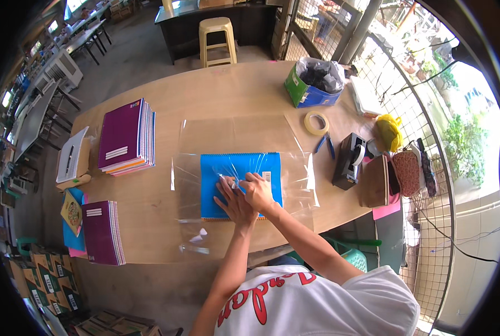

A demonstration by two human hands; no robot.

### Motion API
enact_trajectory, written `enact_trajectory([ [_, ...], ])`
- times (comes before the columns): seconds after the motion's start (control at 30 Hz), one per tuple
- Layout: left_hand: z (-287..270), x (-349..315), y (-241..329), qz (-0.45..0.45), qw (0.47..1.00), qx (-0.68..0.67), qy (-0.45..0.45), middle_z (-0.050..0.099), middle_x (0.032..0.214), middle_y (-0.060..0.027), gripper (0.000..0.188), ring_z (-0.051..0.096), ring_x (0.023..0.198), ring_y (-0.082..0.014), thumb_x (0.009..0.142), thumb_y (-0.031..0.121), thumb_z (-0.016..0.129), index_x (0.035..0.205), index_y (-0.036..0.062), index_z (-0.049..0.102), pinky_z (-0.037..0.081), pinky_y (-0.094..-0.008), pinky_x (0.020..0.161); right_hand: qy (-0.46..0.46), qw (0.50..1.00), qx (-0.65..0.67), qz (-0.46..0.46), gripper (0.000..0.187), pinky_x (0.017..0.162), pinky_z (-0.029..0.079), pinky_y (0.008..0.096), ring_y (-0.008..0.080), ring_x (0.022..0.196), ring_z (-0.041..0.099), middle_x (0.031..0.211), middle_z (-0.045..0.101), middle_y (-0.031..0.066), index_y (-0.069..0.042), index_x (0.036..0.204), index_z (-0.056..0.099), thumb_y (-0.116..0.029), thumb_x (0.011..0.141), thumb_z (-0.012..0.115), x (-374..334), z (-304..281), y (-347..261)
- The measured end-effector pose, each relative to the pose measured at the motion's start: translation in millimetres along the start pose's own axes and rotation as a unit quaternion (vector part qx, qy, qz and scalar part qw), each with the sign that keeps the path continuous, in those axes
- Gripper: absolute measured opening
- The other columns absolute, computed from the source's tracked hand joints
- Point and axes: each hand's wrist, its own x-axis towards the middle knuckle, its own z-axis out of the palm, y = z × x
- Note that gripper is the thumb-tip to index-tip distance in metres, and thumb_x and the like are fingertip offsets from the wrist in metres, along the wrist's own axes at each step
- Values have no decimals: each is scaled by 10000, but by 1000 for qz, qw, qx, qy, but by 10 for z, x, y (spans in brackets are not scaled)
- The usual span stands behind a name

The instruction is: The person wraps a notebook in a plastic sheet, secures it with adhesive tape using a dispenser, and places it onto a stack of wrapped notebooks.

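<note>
A bright blue spiral-bound notebook (240, 185) lies flat and closed on the bench, directly under both hands, its long edges running left to right and its binding along the edge nearest the person. A clear, glossy plastic cover sheet (303, 179) lies spread beneath and around it, reaching well past the hands on both sides and away from the person, wrinkled where the fingers press it onto the notebook.

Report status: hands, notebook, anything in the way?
Left hand and right hand flat on blue notebook. Notebook lies on clear plastic sheet. Tape dispenser off to the right, clear of the hands.
</note>
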Motion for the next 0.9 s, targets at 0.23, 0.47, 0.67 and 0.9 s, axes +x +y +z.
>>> enact_trajectory([
  [0.23,-150,32,-83,4,997,-62,-46,260,1552,-237,984,228,1466,-397,758,486,731,1479,-13,283,173,-645,1123,-85,996,17,-14,208,841,504,423,326,958,574,947,579,124,-33,907,680,-181,768,634,-41,-1,100],
  [0.47,-927,186,-601,202,962,-129,-132,352,1478,-167,1286,290,1437,-340,424,462,944,1470,50,321,152,-603,1175,-262,955,-130,-44,1126,1137,236,611,378,1444,282,1538,305,242,35,1503,276,-576,699,775,-367,-415,-148],
  [0.67,-665,295,-755,251,932,-74,-253,399,1514,-32,1182,375,1415,-276,444,416,940,1472,175,408,200,-601,1155,-167,975,-147,-10,898,1078,366,529,298,1372,418,1501,426,115,-81,1472,420,-311,705,825,-1035,-719,62],
  [0.9,-737,264,-628,234,931,-47,-275,360,1551,-12,1203,344,1440,-263,457,479,927,1488,194,377,210,-619,1140,305,792,124,514,264,591,493,338,195,612,606,700,646,61,47,833,716,-206,821,790,-1380,-2075,2251],
])
